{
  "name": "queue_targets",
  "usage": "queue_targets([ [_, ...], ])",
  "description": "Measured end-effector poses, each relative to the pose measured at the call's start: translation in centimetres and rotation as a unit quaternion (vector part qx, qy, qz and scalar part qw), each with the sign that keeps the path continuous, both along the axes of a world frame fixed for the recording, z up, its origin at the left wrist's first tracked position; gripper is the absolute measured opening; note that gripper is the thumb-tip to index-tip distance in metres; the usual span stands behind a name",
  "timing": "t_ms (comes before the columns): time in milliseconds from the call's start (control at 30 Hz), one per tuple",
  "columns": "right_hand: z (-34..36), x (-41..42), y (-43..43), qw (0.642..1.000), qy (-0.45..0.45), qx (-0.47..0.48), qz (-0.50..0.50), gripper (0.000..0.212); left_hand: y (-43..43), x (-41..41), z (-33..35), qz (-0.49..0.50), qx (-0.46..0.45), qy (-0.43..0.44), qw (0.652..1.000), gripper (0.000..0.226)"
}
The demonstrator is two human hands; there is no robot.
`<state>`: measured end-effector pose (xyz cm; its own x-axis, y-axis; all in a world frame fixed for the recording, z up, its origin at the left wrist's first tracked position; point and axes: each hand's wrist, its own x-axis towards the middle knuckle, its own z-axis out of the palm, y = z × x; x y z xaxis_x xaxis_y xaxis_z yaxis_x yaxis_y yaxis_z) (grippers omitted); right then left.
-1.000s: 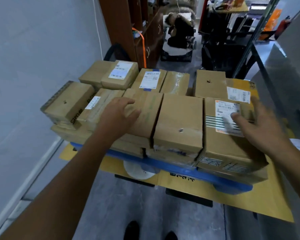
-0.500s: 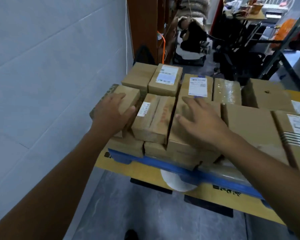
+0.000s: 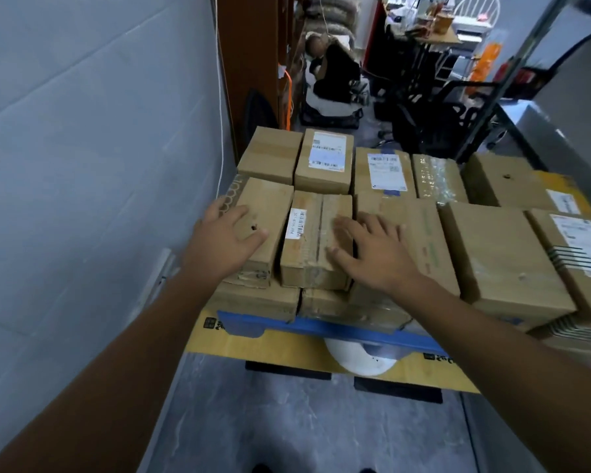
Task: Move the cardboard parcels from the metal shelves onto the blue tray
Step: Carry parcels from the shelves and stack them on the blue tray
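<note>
Several cardboard parcels are stacked in two layers on the blue tray point(image 3: 321, 326), whose front rim shows under them. My left hand point(image 3: 224, 242) lies flat on the leftmost front parcel point(image 3: 265, 213), fingers spread over its top. My right hand point(image 3: 372, 250) rests palm down across the taped parcel with a small barcode label point(image 3: 307, 244) and the larger parcel point(image 3: 420, 233) to its right. Neither hand grips anything. Two labelled parcels point(image 3: 326, 160) sit in the back row.
The tray lies on a yellow cardboard sheet point(image 3: 287, 351) over a low stand. A grey wall point(image 3: 82, 165) runs close on the left. A metal shelf post point(image 3: 512, 73) stands at the right, a brown cabinet point(image 3: 249, 63) and dark clutter behind.
Both hands have shifted left across the stack. The left went from a middle parcel to the leftmost one. The right left the far-right labelled parcel and now lies beside the left.
</note>
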<state>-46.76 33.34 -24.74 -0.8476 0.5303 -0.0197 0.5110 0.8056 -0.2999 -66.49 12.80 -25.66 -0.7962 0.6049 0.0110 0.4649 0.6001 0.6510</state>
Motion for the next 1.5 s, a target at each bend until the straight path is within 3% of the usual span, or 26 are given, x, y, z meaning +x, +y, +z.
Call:
queue_targets([
  [267,0.7,0.3,-0.3,0.999,0.013,-0.03,0.01,0.071,1.2,1.1,0.5,0.008,-0.037,0.006,0.999,0.076],
  [367,2.2,2.1,0.8,0.998,0.055,-0.04,-0.007,0.067,2.1,1.8,1.9,-0.005,-0.071,0.114,0.991,0.08],
  [433,3.2,4.4,2.4,0.997,0.068,-0.003,-0.02,0.062,3.8,3.6,3.1,-0.035,-0.053,0.141,0.988,0.081],
  [533,4.7,8.6,5.7,0.995,0.046,0.051,-0.072,0.059,7.1,7.6,4.2,-0.084,-0.033,0.125,0.988,0.078],
  [733,6.1,16.9,12.8,0.982,0.004,0.064,-0.178,0.058,13.0,14.6,3.7,-0.116,-0.038,0.073,0.99,0.061],
  [900,6.0,22.0,18.1,0.963,-0.059,0.04,-0.259,0.06,16.4,18.9,2.9,-0.134,-0.035,0.081,0.987,0.061],
  [1033,3.9,23.4,17.9,0.975,-0.075,-0.02,-0.207,0.067,18.6,22.1,2.5,-0.14,-0.063,0.042,0.987,0.081],
  [1233,2.7,20.8,16.6,0.982,-0.072,0.003,-0.177,0.061,20.2,23.6,1.8,-0.124,-0.11,0.071,0.984,0.092],
  [1367,2.5,21.0,16.6,0.982,-0.07,0.005,-0.174,0.06,20.2,24.0,2.3,-0.123,-0.117,0.061,0.984,0.089],
  [1500,4.0,21.8,16.5,0.985,-0.045,-0.003,-0.164,0.065,19.7,24.6,4.1,-0.125,-0.083,0.073,0.986,0.072],
])
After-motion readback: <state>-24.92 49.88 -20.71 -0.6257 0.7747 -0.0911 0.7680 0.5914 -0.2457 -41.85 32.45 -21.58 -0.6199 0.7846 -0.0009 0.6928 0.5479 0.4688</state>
